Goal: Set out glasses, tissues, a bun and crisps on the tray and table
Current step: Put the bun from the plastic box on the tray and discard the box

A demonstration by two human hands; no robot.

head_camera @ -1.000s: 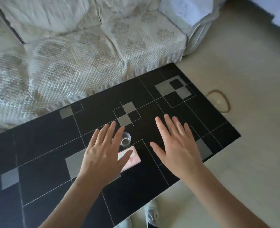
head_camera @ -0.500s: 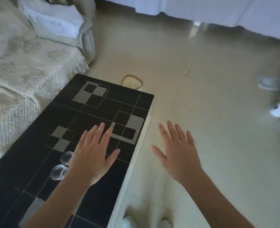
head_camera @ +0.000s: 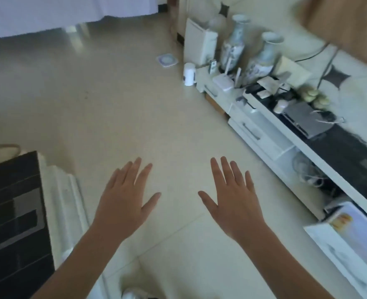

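Observation:
My left hand (head_camera: 125,198) and my right hand (head_camera: 232,199) hover palm down over the beige floor, fingers straight and spread, holding nothing. The black patterned table (head_camera: 12,214) shows only its right end at the lower left, left of my left hand. No glass, tissue pack, bun or crisps are in view. A white tray-like board with a printed picture (head_camera: 348,240) leans at the lower right, blurred.
A long white media cabinet (head_camera: 271,134) runs along the right wall, crowded with two vases (head_camera: 234,43), a router and small clutter. A white cylinder (head_camera: 189,74) and a flat square device (head_camera: 167,60) sit on the floor. Open floor lies ahead.
My view has swung right, away from the sofa and table toward the floor and cabinet. The glasses and the pink pack left the view. Both hands stay open, now over the floor.

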